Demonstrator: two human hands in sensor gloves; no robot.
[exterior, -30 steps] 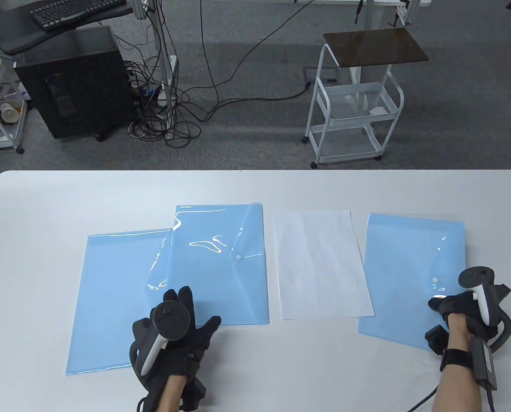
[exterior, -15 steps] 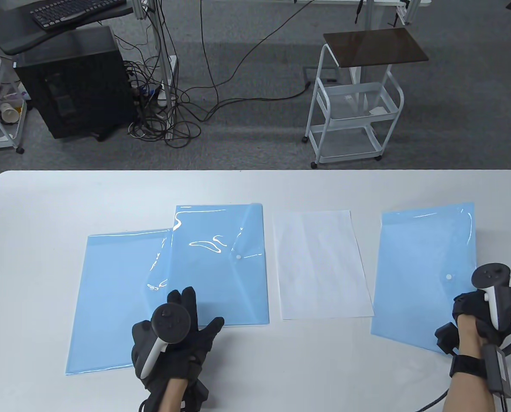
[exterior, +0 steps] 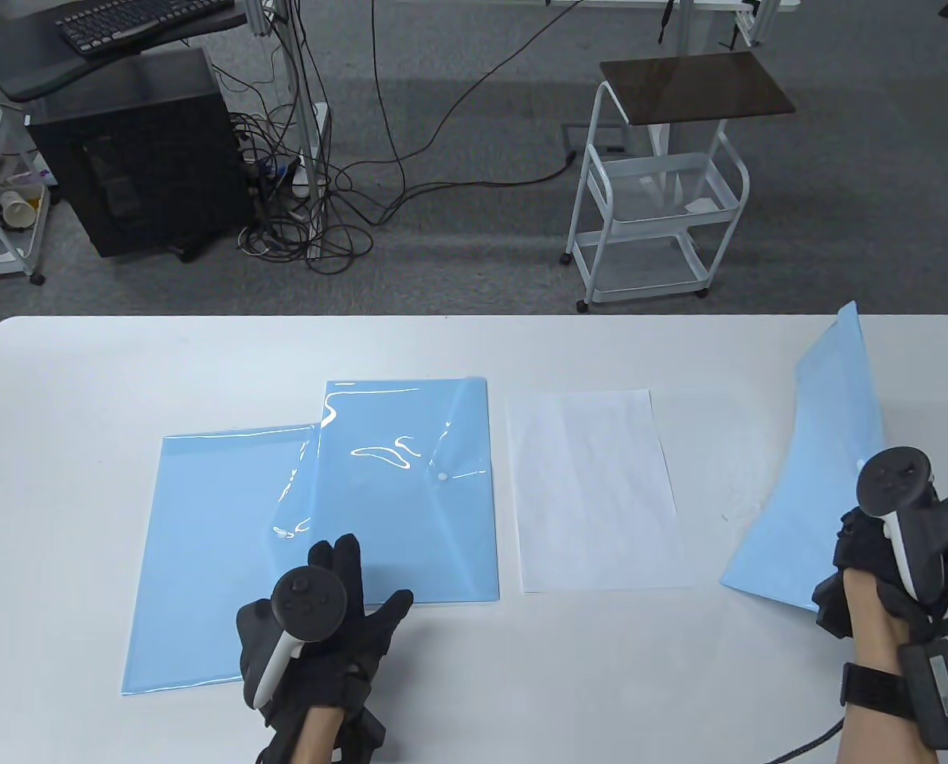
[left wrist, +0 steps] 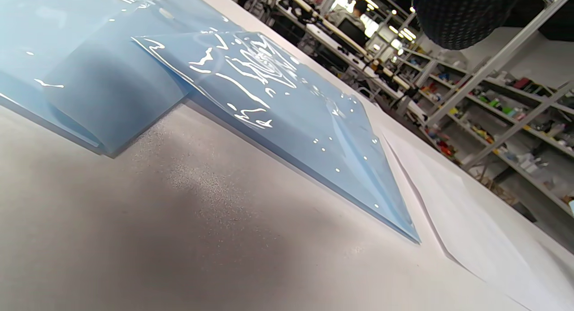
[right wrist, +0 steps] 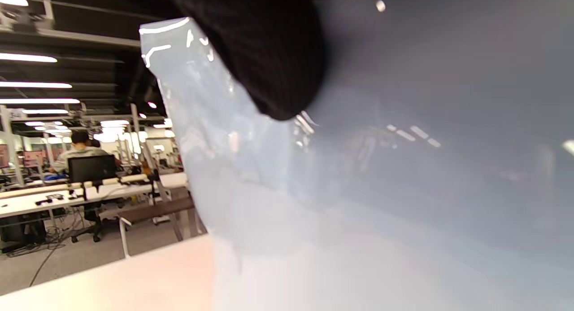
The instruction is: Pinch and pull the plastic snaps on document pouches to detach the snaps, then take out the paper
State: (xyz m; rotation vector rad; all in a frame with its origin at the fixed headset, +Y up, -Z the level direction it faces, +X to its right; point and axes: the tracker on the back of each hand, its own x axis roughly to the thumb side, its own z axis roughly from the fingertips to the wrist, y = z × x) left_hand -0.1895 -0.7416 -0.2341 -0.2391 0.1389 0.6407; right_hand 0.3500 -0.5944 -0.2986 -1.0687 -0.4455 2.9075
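Three light-blue document pouches are in the table view. The left pouch (exterior: 203,557) lies flat, and the middle pouch (exterior: 410,509) overlaps its right side, its white snap (exterior: 442,476) showing. My left hand (exterior: 370,577) rests with straight, spread fingers on the middle pouch's near edge. A white paper sheet (exterior: 593,493) lies flat to the right of it. My right hand (exterior: 856,541) grips the right pouch (exterior: 824,461) at its near right edge, and the pouch is lifted and curved, with its near corner at the table. In the right wrist view a gloved finger (right wrist: 269,46) presses the pouch (right wrist: 403,167).
The white table (exterior: 521,350) reaches across the whole view. Beyond its far edge stand a white trolley (exterior: 657,191) with a dark top, a black computer tower (exterior: 139,151) and tangled cables (exterior: 322,199) on the floor.
My right hand has taken hold of the right pouch, slid it to the right and lifted it off the table until it stands tilted and curved. The left hand has barely moved.
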